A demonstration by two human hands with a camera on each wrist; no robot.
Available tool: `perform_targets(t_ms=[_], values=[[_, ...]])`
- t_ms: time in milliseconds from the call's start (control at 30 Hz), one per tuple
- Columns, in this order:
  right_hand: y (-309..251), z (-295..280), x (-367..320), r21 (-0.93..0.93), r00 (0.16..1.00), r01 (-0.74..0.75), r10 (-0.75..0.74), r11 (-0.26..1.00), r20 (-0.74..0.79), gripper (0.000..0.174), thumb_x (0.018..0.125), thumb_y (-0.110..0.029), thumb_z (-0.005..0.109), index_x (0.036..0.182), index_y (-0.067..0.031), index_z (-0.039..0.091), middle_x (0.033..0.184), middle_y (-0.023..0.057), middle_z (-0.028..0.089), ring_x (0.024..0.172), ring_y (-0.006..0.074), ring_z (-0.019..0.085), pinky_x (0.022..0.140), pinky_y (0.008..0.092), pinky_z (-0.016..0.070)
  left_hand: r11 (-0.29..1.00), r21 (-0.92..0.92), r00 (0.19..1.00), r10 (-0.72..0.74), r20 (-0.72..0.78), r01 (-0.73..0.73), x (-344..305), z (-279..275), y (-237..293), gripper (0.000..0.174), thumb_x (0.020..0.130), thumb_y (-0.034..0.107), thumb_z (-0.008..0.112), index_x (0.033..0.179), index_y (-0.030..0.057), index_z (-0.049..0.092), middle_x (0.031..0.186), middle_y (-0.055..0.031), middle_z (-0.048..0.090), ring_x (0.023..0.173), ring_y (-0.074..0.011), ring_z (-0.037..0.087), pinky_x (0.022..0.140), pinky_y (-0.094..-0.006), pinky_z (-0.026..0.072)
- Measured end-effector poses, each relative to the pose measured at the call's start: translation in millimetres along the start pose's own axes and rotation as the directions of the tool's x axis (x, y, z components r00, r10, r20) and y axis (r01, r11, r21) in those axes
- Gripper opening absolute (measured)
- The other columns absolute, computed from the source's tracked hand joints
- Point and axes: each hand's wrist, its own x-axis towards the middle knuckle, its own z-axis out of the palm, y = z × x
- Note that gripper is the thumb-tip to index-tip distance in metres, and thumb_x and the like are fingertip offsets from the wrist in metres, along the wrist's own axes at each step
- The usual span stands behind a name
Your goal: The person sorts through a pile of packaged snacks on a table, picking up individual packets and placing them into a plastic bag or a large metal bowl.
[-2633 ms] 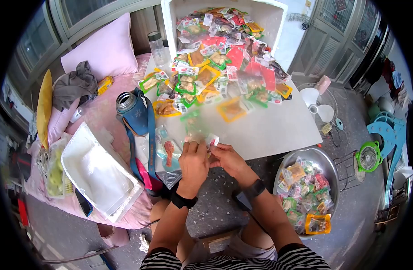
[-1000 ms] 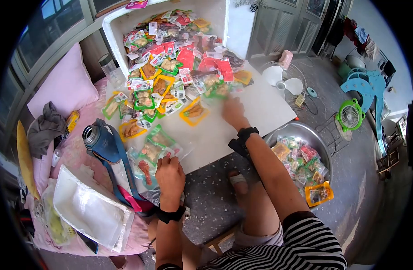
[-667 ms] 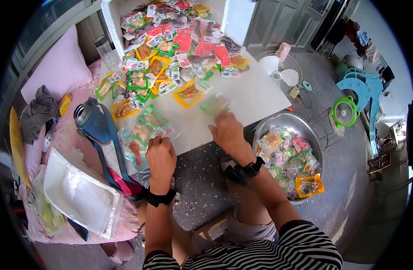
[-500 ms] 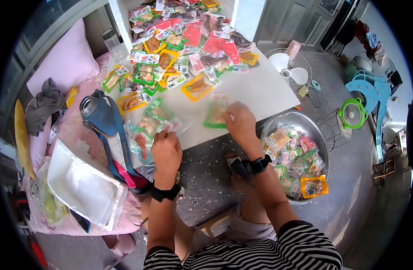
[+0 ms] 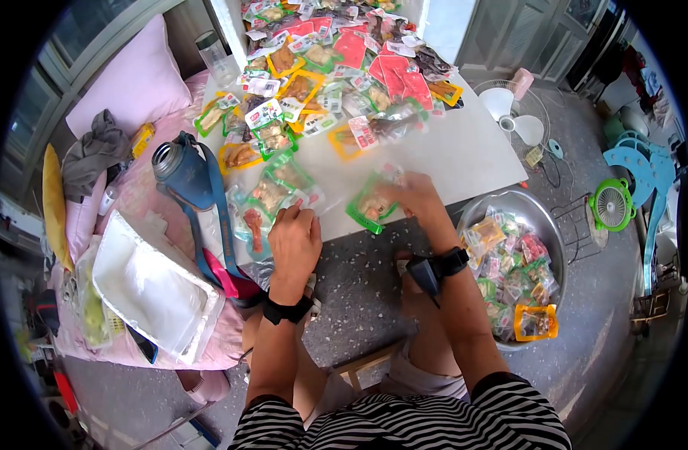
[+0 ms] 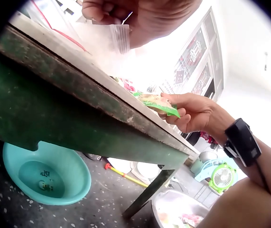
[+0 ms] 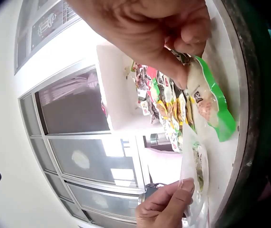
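Green-edged pkt (image 5: 370, 208) moved nearer, pinched in R grip (image 5: 419, 196); L grip (image 5: 295, 240) pinching bag (image 7: 189, 156), prob. zip-top.

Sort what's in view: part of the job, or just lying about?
Job, by the look of it:
left hand, pinching a clear bag
right hand, holding a green packet
packet pile
basin of packets
table

Lying about, apparently:
flask
pillow
grey cloth
green fan

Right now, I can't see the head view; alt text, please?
A person's right hand holds a green-edged food packet at a white table; the left hand pinches a clear bag. Beyond lie heaped packets.
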Motion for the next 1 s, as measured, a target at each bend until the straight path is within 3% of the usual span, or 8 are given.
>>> perform_targets(t_ms=[33,133,333,567,667,767,833,1000], values=[[-5.5,-4.7,-7.4,0.089,0.987,-0.144,0.136,0.986,0.092,0.035,0.075,-0.022,0.078,0.098,0.0019,0.067,0.079,0.01,0.069,0.063,0.0126,0.066,0.049,0.0256,0.0506,1.0,-0.001,1.0,-0.004,-0.002,0.004,-1.1,-0.9,0.0,0.006,0.073,0.003,0.065,0.077,0.0,0.061,0.09,-0.0195,0.064,0.084,-0.0367,0.061,0.07,-0.045,0.0503],[-4.5,-11.5,-24.2,0.24,0.997,-0.061,0.048,0.969,0.058,0.018,0.081,-0.018,0.074,0.084,-0.0016,0.069,0.066,0.0035,0.066,0.047,0.0043,0.057,0.037,0.0181,0.0401,0.999,-0.036,0.997,0.012,-0.077,-0.015,-1.6,-0.2,-1.5,0.005,0.074,0.003,0.066,0.078,0.0013,0.063,0.074,-0.0155,0.059,0.075,-0.0353,0.059,0.062,-0.0441,0.0462],[-8.8,-14.3,-46.0,0.454,0.992,-0.052,-0.005,0.889,0.124,0.014,0.083,-0.016,0.072,0.087,-0.0028,0.07,0.069,0.002,0.067,0.048,0.0055,0.058,0.041,0.0168,0.0439,0.999,-0.043,0.995,0.005,-0.095,-0.009,-0.9,-1.6,2.6,0.006,0.075,0.005,0.064,0.077,0.0003,0.06,0.089,-0.0185,0.064,0.082,-0.0365,0.061,0.066,-0.0441,0.0509],[-10.3,61.6,-50.8,0.596,0.999,0.051,-0.036,0.801,-0.038,0.017,0.091,-0.015,0.063,0.097,0.0015,0.065,0.08,0.0086,0.068,0.061,0.0136,0.066,0.056,0.0246,0.0565,0.997,0.031,0.981,0.076,-0.176,-0.071,-1.4,1.8,3.5,0.009,0.074,0.002,0.066,0.083,0.0009,0.063,0.077,-0.0132,0.058,0.074,-0.0326,0.058,0.059,-0.042,0.048],[-4.6,87.6,-55.9,0.791,0.996,0.092,-0.055,0.605,-0.074,0.019,0.093,-0.014,0.06,0.103,0.0014,0.063,0.09,0.0101,0.068,0.071,0.0149,0.068,0.065,0.0265,0.0578,0.996,0.041,0.979,0.086,-0.182,-0.08,1.6,-2.7,8.0,0.013,0.073,0.001,0.065,0.085,-0.0003,0.062,0.076,-0.0122,0.056,0.073,-0.0322,0.057,0.058,-0.0421,0.0475],[0.0,106.6,-59.1,0.882,1.0,-0.014,-0.016,0.472,0.025,0.022,0.097,-0.014,0.055,0.111,0.0013,0.06,0.105,0.0127,0.066,0.088,0.0194,0.068,0.076,0.0295,0.0573,0.996,0.04,0.97,0.085,-0.228,-0.078,5.0,-4.9,6.9,0.014,0.063,0.001,0.063,0.074,0.002,0.054,0.074,-0.0122,0.05,0.073,-0.0324,0.053,0.059,-0.0423,0.0473],[-10.0,116.8,-64.9,0.915,0.991,-0.134,0.034,0.38,0.13,0.023,0.096,-0.014,0.055,0.114,0.001,0.059,0.109,0.013,0.066,0.092,0.0215,0.068,0.078,0.0298,0.057,0.997,0.039,0.971,0.075,-0.225,-0.068,4.5,-6.9,5.6,0.017,0.069,0.001,0.064,0.085,0.0,0.06,0.076,-0.0118,0.053,0.073,-0.0318,0.055,0.058,-0.0419,0.0472],[-13.3,113.6,-66.3,0.702,0.89,-0.347,-0.017,0.622,0.455,0.021,0.094,-0.011,0.058,0.111,0.0011,0.061,0.105,0.011,0.066,0.09,0.0188,0.067,0.073,0.0288,0.0574,0.998,0.04,0.974,0.049,-0.22,-0.041,2.5,-10.6,1.3,0.022,0.072,0.001,0.064,0.094,-0.0007,0.064,0.078,-0.0109,0.055,0.074,-0.0311,0.056,0.059,-0.0417,0.0473]])
